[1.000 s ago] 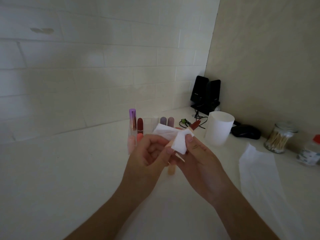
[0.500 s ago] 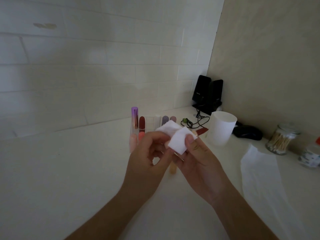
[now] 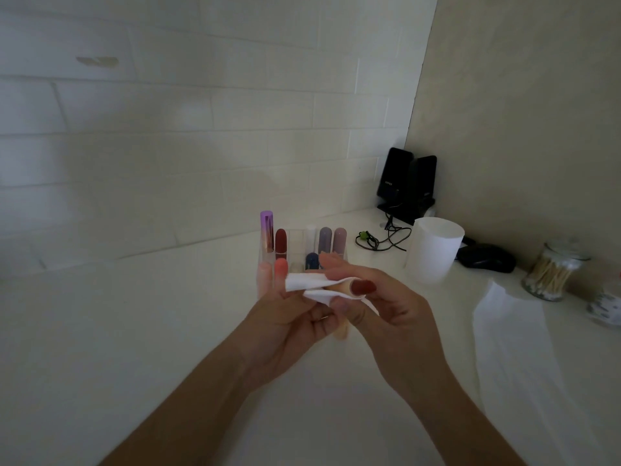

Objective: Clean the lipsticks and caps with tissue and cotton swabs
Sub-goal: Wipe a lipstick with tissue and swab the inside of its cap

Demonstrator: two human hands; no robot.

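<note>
Both hands meet over the white counter (image 3: 168,331). A lipstick (image 3: 363,286) with a dark red bullet lies level between them, its tip pointing right. A folded white tissue (image 3: 311,286) is wrapped round its beige tube. My left hand (image 3: 289,327) grips the wrapped base end. My right hand (image 3: 396,317) pinches the tissue round the tube, forefinger above and thumb below. Behind the hands stands a clear organizer (image 3: 296,245) with several capped lipsticks. A blurred beige piece (image 3: 341,331) shows under the hands; what it is cannot be told.
A white cup (image 3: 435,250) stands to the right of the organizer. Further right are a glass jar of cotton swabs (image 3: 551,274), a flat tissue sheet (image 3: 510,324), a black mouse (image 3: 487,260) and a small bottle (image 3: 608,307). Black speakers (image 3: 406,183) with a cable (image 3: 379,240) fill the corner.
The lipstick has swung from pointing up and right to lying level. The tissue now folds flatter round the tube, and my right forefinger has stretched over it.
</note>
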